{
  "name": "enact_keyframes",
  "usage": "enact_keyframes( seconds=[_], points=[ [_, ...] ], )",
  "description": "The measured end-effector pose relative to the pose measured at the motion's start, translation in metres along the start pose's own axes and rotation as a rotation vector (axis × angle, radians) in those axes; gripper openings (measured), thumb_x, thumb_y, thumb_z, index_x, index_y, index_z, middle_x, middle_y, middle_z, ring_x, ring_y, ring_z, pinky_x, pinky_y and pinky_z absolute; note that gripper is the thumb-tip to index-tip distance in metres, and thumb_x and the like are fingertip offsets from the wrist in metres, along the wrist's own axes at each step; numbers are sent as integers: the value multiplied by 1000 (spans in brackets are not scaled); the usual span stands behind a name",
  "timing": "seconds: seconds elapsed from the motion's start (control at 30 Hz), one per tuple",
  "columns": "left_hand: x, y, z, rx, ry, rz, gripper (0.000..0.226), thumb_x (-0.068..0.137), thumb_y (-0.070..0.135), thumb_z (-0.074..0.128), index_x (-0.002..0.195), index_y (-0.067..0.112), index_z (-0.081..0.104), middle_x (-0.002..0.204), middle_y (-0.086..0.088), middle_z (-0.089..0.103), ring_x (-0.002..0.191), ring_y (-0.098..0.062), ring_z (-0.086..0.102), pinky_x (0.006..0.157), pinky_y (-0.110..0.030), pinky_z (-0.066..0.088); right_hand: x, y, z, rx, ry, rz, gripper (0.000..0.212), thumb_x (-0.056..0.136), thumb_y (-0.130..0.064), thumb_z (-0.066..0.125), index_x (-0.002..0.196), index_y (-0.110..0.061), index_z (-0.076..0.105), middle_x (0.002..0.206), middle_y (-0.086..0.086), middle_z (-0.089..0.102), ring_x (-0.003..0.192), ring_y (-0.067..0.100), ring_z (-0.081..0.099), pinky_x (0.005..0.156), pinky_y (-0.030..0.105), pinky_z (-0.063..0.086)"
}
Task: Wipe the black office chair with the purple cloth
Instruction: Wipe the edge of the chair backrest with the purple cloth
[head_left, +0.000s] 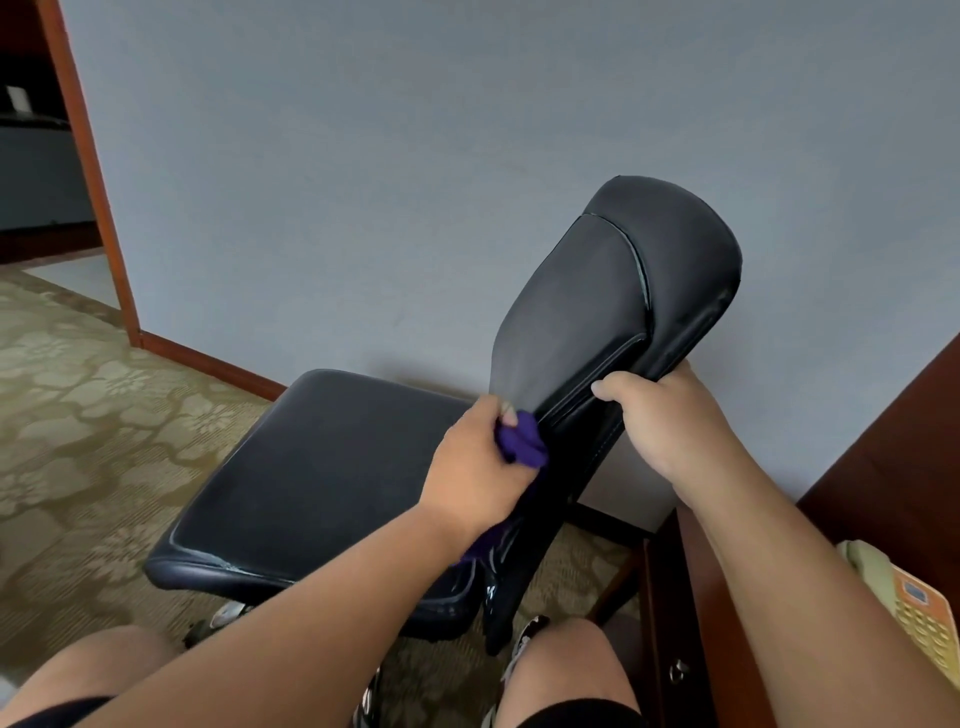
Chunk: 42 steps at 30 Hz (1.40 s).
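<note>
A: What is seen largest in the view?

B: A grey-blue wall (363, 182) is seen across the back, edged by a reddish wooden door frame (85, 171) at the left. A patterned beige carpet (78, 415) is spread over the floor below it.

A: And where is the black office chair (322, 467) found?

B: It is placed on the carpet, close against the wall, in the middle of the view. Its seat is turned toward the left, and its backrest (613, 291) is tilted up toward the right. The chair's base is mostly hidden beneath the seat.

A: What is noted at the right?

B: A dark wooden tabletop (883, 467) is seen just beside the chair, and a beige telephone (904, 597) with orange keys is set on it.

A: How is the right hand (670, 421) held?

B: It is closed over the lower edge of the backrest, with the fingers (610, 388) curled around the rim, so the backrest is gripped.

A: And the left hand (475, 467)?

B: It is clenched around the purple cloth (522, 441), which is bunched tightly and pressed against the lower part of the backrest, where it meets the seat. A tail of the cloth is seen hanging under the wrist.

A: Is anything else caught?

B: Two bare knees (566, 660) are seen at the bottom edge, with dark shorts above them.
</note>
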<state>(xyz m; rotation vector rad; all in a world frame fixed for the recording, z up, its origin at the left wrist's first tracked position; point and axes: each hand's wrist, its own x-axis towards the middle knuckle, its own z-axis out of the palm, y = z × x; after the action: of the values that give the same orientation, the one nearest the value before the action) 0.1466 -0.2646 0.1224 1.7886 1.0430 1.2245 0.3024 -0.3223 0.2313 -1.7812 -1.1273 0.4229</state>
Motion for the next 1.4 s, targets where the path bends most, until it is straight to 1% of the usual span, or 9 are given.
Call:
enact_keyframes(
  seconds=[0.17, 0.33, 0.6, 0.77, 0.87, 0.97, 1.17, 1.27, 1.4],
  points=[
    [27, 65, 2, -38, -25, 269, 32, 73, 23, 72, 88, 28, 45, 68, 4, 59, 59, -13, 51, 58, -29, 45, 0, -1, -1, -32, -16, -27, 36, 71, -34, 59, 103, -18, 56, 87, -8, 61, 70, 4, 53, 56, 26, 34],
    [28, 52, 2, -38, -58, 300, 34, 74, 20, 74, 89, 26, 43, 70, 5, 58, 58, -7, 45, 57, -23, 41, 2, 2, -1, -39, -15, -27, 43, 76, -31, 66, 117, -19, 60, 96, -10, 65, 78, 2, 56, 59, 25, 36],
    [-1, -28, 0, 102, -66, 84, 33, 68, 29, 67, 82, 35, 38, 75, 14, 55, 67, -3, 48, 59, -14, 34, 1, 7, 0, -22, -15, -31, 36, 84, -34, 66, 118, -32, 53, 99, -19, 59, 82, -3, 53, 61, 21, 34],
    [-18, -64, -9, 250, -138, -159, 37, 65, 24, 69, 80, 35, 37, 73, 8, 58, 63, -11, 51, 60, -30, 46, -2, 3, -3, -64, -41, -37, 36, 81, -40, 64, 114, -35, 53, 98, -18, 61, 83, 0, 56, 63, 24, 37],
    [-22, -67, -19, 188, -90, -239, 38, 63, 18, 71, 80, 36, 42, 72, 8, 60, 62, -9, 54, 58, -29, 47, -5, 6, -5, -126, -103, -11, 35, 77, -57, 60, 108, -42, 57, 95, -19, 62, 85, 2, 58, 66, 27, 42],
    [-22, -55, -25, 61, -32, -187, 34, 62, 16, 70, 83, 32, 48, 73, 12, 62, 57, -2, 52, 55, -18, 46, -12, 16, 3, -272, -221, 43, 31, 68, -74, 58, 88, -51, 62, 92, -25, 63, 85, 6, 63, 78, 35, 53],
    [-35, -24, -7, -95, -83, 11, 34, 64, 16, 73, 84, 35, 52, 73, 19, 62, 59, 2, 55, 54, -8, 41, -17, 37, 26, -350, -176, 121, 67, 67, -93, 43, 83, -30, 60, 81, -7, 63, 87, 24, 68, 81, 39, 53],
    [-39, -18, 11, -159, -115, 94, 33, 70, 17, 74, 87, 35, 53, 77, 14, 64, 64, -2, 59, 58, -14, 46, -15, 42, 29, -352, -190, 107, 77, 73, -92, 35, 103, -26, 61, 86, -5, 62, 87, 22, 66, 73, 35, 49],
    [-46, -29, 31, -184, -112, 121, 36, 74, 14, 76, 95, 33, 54, 79, 10, 64, 64, -5, 59, 58, -18, 48, -13, 46, 26, -408, -213, 118, 64, 75, -91, 32, 88, -31, 51, 76, -10, 55, 70, 11, 55, 56, 27, 34]
  ],
)
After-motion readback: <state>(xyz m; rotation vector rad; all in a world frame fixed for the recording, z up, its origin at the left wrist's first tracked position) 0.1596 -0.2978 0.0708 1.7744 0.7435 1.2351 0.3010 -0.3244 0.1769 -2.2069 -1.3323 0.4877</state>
